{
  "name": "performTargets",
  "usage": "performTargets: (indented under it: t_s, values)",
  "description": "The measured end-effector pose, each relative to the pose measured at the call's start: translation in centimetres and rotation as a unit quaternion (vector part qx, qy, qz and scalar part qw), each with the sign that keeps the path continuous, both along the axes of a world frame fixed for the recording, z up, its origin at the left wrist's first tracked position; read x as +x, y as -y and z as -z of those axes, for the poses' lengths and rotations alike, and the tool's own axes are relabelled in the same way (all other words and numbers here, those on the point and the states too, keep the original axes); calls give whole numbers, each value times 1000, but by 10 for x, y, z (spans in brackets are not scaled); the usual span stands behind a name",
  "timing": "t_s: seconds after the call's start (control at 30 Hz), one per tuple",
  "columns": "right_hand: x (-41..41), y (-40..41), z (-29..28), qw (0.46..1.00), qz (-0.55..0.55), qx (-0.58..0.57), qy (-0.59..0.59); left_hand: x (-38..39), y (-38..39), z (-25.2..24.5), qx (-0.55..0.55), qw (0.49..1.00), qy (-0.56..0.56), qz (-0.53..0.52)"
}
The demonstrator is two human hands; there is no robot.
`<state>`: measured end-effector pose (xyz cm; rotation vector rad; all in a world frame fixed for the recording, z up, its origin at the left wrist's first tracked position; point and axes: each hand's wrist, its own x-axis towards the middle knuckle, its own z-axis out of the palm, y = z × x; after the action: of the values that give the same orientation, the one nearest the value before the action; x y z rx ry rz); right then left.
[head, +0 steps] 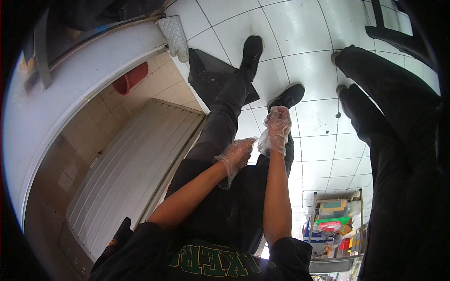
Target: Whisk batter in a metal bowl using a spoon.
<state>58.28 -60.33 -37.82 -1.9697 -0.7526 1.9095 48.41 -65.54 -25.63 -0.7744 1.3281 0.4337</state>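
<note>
Thin clear plastic gloves cover both of my hands. My left hand (237, 154) is above my thigh, its fingers curled and pointing towards the other hand; whether it pinches anything is not clear. Farther forward, my right hand (278, 121) has its fingers bent inward above my shoe, and loose glove film hangs around the wrist. The two hands are apart. No object other than the gloves can be made out in either hand. Beneath them are my dark trousers (225, 116) and the white tiled floor (316, 116).
At the left, a white counter (81, 77) stands above a ribbed metal panel (137, 154) and a red bucket (130, 79). A dark mat (207, 75) lies by my foot. Another person's legs (390, 95) are at the right, near a metal rack (337, 263) with containers.
</note>
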Motion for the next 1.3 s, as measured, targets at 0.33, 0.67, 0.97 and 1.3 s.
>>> performTargets:
  t_s: [0.33, 0.67, 0.97, 1.3]
  values:
    - [-1, -10, -4, 999, 1, -10, 32, 4, -13, -4, -15, 1000, -18, -15]
    - [9, -3, 12, 997, -48, 51, 35, 7, -18, -4, -18, 999, -21, -22]
    - [9, -4, 8, 996, -66, 33, 42, 10, -6, 2, -12, 1000, -9, -14]
    - [7, 4, 19, 996, -48, 63, 50, 9, -9, 1, -44, 998, -32, -8]
